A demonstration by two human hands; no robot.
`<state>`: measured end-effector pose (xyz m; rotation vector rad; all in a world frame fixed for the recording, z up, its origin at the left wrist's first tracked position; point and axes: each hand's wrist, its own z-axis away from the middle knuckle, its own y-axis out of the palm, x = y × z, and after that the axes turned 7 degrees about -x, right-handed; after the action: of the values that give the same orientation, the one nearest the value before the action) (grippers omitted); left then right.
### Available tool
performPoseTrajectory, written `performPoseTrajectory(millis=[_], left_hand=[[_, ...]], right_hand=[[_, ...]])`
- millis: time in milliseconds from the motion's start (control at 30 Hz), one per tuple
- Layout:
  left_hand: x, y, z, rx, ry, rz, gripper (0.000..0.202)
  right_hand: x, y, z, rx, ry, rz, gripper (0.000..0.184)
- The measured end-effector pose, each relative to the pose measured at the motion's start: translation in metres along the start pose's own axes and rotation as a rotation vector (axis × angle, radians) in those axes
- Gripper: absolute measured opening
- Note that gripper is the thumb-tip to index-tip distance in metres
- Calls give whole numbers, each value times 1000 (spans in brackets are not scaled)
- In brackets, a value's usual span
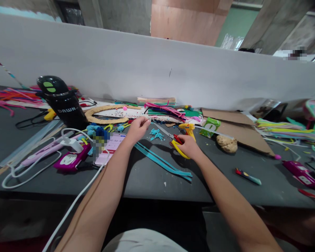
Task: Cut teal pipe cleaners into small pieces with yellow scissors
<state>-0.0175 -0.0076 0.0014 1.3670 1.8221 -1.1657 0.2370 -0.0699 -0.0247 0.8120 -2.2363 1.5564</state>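
Observation:
My right hand (188, 145) grips a pair of scissors (166, 132) with red and yellow handles. Their blades point up and left, toward my left hand (138, 128). The fingers of that left hand are pinched together; whatever they hold is too small to make out. Between the two hands lies a small heap of short blue cut pieces (156, 133). Closer to me, several long blue pipe cleaners (162, 162) stretch across the grey table, their left ends by my left wrist.
Left of my arm are a phone (109, 148), a purple power strip (70, 159) with white cables, and a black tumbler (64, 105). A yellow glue gun (187, 128), green packet (210, 126) and cardboard (236, 129) lie beyond my right hand. A white partition (120, 66) borders the back.

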Motion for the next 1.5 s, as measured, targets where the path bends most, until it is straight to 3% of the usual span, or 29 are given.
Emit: performPoseTrajectory(millis=[200, 700, 1233, 1500], left_hand=[[-1, -1, 0, 7, 4, 13, 27], [0, -1, 0, -14, 27, -44, 28], [-1, -1, 0, -13, 18, -37, 28], [-2, -1, 0, -11, 29, -53, 30]], right_hand=[[-1, -1, -2, 19, -22, 19, 34], [4, -3, 0, -41, 11, 18, 39], [1, -3, -1, -6, -8, 53, 24], [3, -3, -1, -40, 33, 26, 33]])
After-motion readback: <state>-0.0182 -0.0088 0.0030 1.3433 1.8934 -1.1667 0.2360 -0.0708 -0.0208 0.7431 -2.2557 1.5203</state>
